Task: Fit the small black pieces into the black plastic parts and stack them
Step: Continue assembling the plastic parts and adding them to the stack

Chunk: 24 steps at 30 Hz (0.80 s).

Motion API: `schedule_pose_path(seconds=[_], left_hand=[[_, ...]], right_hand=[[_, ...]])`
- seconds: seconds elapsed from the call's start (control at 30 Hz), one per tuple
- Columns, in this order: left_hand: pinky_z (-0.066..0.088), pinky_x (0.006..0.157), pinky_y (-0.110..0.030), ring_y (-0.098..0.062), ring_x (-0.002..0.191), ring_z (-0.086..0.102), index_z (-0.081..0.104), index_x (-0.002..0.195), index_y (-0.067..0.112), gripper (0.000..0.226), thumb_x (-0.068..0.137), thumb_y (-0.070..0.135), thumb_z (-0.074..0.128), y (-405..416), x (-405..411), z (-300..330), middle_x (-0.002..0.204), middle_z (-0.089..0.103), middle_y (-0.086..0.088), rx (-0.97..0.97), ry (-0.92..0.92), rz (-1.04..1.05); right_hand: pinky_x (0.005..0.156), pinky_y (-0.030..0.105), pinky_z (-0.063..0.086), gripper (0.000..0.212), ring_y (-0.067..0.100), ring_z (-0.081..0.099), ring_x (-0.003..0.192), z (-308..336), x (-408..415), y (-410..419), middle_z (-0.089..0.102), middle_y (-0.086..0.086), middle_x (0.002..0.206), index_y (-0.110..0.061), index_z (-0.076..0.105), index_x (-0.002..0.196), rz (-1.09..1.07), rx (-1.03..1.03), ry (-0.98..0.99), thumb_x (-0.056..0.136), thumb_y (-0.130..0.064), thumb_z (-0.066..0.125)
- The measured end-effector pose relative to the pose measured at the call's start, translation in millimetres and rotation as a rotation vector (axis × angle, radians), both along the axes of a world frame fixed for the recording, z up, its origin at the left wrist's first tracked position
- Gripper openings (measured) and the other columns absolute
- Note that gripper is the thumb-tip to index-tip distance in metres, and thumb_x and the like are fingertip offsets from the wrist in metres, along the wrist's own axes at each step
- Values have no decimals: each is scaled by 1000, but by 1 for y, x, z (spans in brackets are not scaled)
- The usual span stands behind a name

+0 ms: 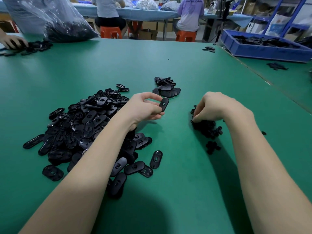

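A big heap of black oval plastic parts [84, 129] lies on the green table at the left. My left hand [143, 107] is raised above the table and pinches one oval part [164, 104] between thumb and fingers. My right hand [214, 107] reaches down with curled fingers into a small pile of tiny black pieces [207, 127]; whether it holds one is hidden. Behind my hands sits a stack of black parts [166, 86].
A blue bin [263, 51] full of black parts stands at the far right. A clear bag [50, 19] of parts and another person's hand [13, 41] are at the far left. Two people sit on orange stools [111, 32] beyond the table.
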<state>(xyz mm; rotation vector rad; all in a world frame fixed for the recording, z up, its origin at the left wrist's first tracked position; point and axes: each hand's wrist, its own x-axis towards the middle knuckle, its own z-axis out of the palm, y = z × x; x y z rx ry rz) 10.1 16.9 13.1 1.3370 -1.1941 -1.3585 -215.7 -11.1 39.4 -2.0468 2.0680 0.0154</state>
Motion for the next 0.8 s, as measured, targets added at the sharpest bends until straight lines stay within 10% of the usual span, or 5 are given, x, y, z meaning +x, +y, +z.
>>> schedule_pose_path(seconds=[0.37,0.8], left_hand=[[60,73,-26,-22,78,75,62,118,8,36,87,-10,65,0,0,-3,101,72,-20,-83,-67,11],[57,70,-20,-13,68,64,71,108,9,34,81,-12,69,-1,-1,0,86,67,-5,-95,-44,0]], right_hand=[[54,21,40,3,12,46,51,4,22,10,69,-5,72,-20,77,87,210,-62,-850,85,-22,79],[55,20,38,9,9,42,51,-6,32,7,70,-7,72,-18,77,92,161,-16,-973,86,-10,76]])
